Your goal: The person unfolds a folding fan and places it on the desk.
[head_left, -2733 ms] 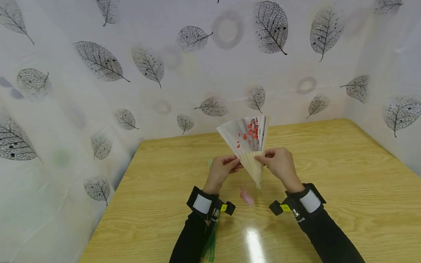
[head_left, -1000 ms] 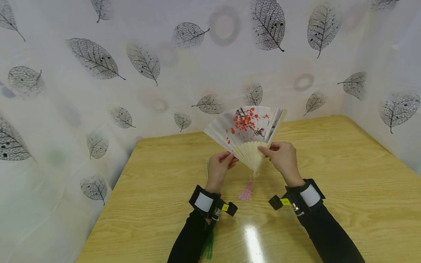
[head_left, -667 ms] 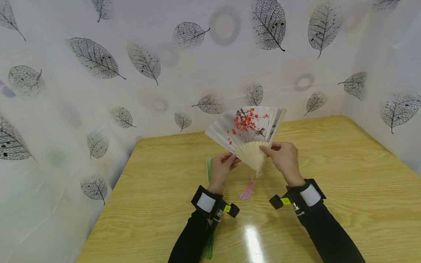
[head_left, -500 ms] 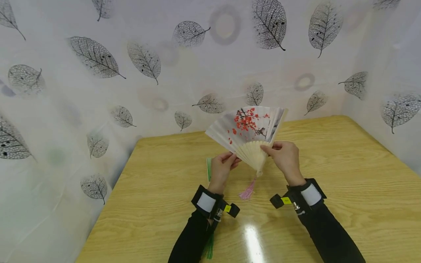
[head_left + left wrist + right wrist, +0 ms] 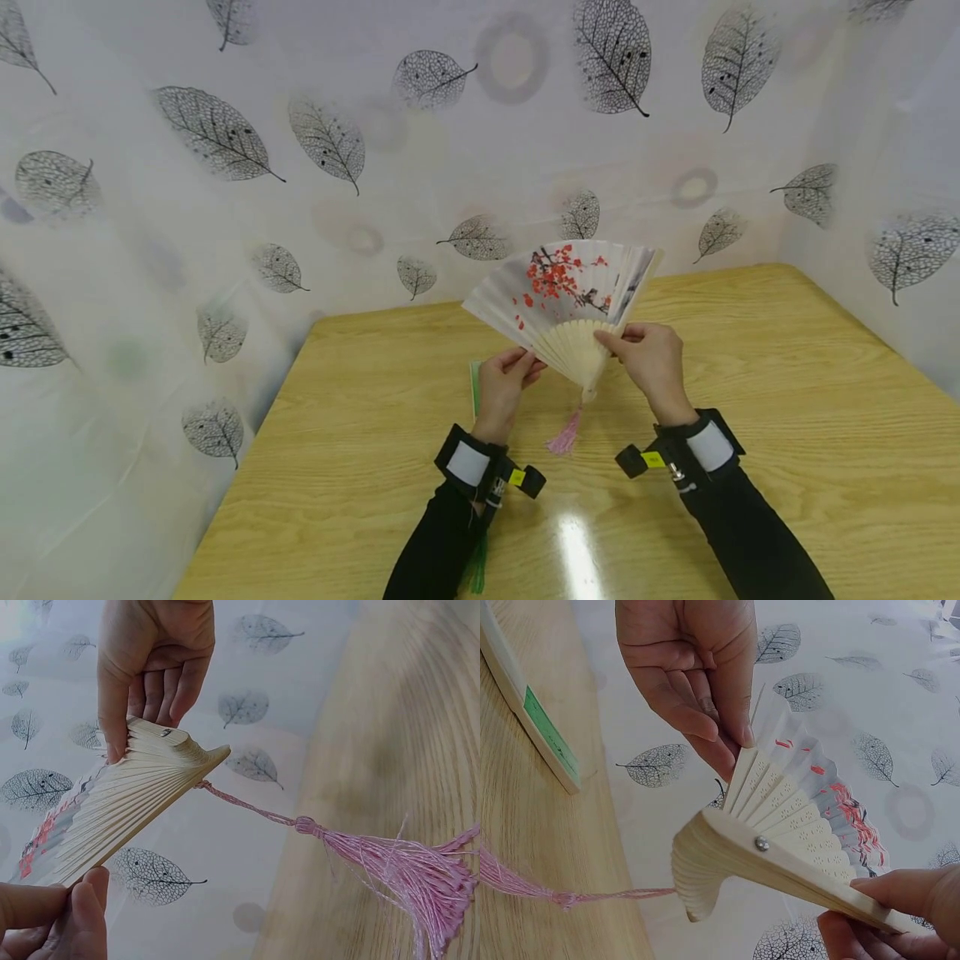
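Between my two hands a folding fan (image 5: 573, 287) is spread most of the way, its pale leaf printed with a red-blossom branch. Its cream ribs (image 5: 795, 825) are pierced with small flowers and meet at a metal rivet. My left hand (image 5: 504, 387) pinches the left outer rib between thumb and fingers. At the right side my right hand (image 5: 651, 362) grips the other outer rib, thumb on the front. From the pivot end hangs a pink tassel (image 5: 397, 870), just above the table in the head view.
A second, folded fan with a green leaf (image 5: 551, 731) lies on the wooden table (image 5: 360, 450), partly hidden under my left arm. Its green tassel (image 5: 478, 567) shows by the sleeve. A leaf-patterned cloth (image 5: 360, 50) stands behind the table and along both sides.
The fan has gone from a narrow wedge to a wide spread, its right edge swinging outward. The pink tassel now hangs straight from the pivot. In the last half second the spread widens only slightly.
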### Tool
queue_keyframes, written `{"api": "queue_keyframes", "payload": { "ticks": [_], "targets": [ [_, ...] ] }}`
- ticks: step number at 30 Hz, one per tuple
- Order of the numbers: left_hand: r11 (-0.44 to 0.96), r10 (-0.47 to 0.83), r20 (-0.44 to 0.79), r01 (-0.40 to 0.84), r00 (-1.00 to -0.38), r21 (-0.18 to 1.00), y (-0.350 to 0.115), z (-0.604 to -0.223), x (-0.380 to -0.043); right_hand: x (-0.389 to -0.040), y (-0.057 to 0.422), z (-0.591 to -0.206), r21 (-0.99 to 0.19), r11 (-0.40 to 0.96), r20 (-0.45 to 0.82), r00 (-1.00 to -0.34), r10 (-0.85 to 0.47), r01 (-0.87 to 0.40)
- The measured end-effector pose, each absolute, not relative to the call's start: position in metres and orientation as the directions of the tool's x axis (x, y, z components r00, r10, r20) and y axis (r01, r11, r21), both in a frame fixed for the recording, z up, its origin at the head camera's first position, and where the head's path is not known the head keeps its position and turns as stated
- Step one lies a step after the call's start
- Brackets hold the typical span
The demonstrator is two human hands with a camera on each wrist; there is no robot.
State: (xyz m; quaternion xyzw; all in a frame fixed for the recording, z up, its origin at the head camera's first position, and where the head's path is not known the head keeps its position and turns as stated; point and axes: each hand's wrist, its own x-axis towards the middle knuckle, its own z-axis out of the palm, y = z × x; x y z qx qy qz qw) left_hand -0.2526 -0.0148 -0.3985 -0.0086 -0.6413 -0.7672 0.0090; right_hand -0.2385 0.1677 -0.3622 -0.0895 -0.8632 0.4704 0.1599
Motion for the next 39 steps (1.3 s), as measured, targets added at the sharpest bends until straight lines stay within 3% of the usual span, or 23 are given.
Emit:
{"api": "queue_keyframes", "payload": {
  "ticks": [39],
  "targets": [
    [-0.274,-0.061,-0.021,-0.003,-0.998,0.962,-0.0147,-0.3931,-0.2513,-0.2392,0.1662,-0.3613,-0.893,0.449,0.180,-0.908,0.378,0.009]
  ]
}}
